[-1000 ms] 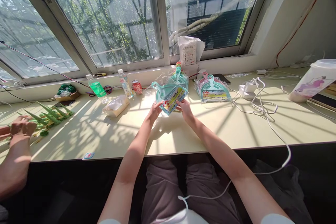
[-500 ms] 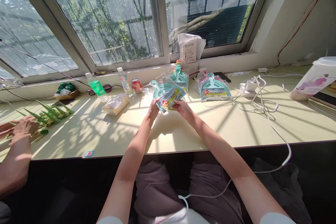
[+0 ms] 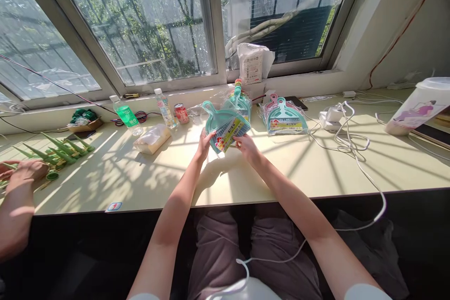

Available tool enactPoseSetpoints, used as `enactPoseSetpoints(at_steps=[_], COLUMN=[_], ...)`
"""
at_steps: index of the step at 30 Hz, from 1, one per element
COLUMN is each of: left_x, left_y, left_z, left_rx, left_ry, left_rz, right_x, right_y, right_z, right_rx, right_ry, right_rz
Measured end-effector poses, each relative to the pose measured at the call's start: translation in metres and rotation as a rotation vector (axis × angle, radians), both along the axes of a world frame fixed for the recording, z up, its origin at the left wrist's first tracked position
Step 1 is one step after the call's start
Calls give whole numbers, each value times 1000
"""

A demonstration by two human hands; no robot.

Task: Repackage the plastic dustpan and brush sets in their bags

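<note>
The person's left hand (image 3: 204, 144) and right hand (image 3: 248, 144) were both closed on a teal dustpan (image 3: 221, 117), the left gripping its lower left edge and the right its lower right side, thumbs toward the front. The dustpan was held tilted over the table (image 3: 147, 192), its looped handle pointing up and to the left, with a yellow and blue label (image 3: 232, 132) across its front.

Just behind it, partly hidden, more dustpans (image 3: 237, 99) stood near the wall, their handles showing teal, green and red. To the right lay a wrapped set of teal and pink dustpans (image 3: 286, 118) with a similar label. Farther right were a white charger (image 3: 330, 118), a loose white cable (image 3: 356, 143) and a lidded cup (image 3: 415, 108).

On the left side sat a tissue pack (image 3: 153, 139), a green-labelled bottle (image 3: 127, 116), a second bottle (image 3: 164, 108) and a red can (image 3: 181, 113). At the far left, a co-worker's hand (image 3: 28, 171) was beside some pointed green pieces (image 3: 65, 151); what it gripped could not be told.
</note>
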State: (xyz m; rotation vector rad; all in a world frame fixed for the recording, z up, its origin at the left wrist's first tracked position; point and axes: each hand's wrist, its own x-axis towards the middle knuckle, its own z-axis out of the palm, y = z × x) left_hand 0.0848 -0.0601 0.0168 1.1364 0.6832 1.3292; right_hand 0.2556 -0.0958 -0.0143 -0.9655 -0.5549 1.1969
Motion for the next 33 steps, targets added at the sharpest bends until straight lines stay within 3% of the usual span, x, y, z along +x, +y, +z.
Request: enactPoseSetpoints(at_steps=[4,9,13,18,24,33], left_x=[0,-2,-8,-12,-2,12], left_y=[4,10,13,11,0,-11], left_z=[-7,-14,-11,-2,3,-8], left_rx=[35,71,52,-4,-7,11], left_ry=[48,58,54,1,-33,-6], left_rz=[33,100,141,143,52,-171], right_x=[0,-1,-6,-10,-12,-7], right_y=[0,1,2,1,-3,-5], right_z=[-1,-3,-2,2,3,2], right_rx=[-57,-107,-19,47,106,74], right_ry=[6,50,76,86,66,95], right_rz=[-55,34,134,160,38,-75])
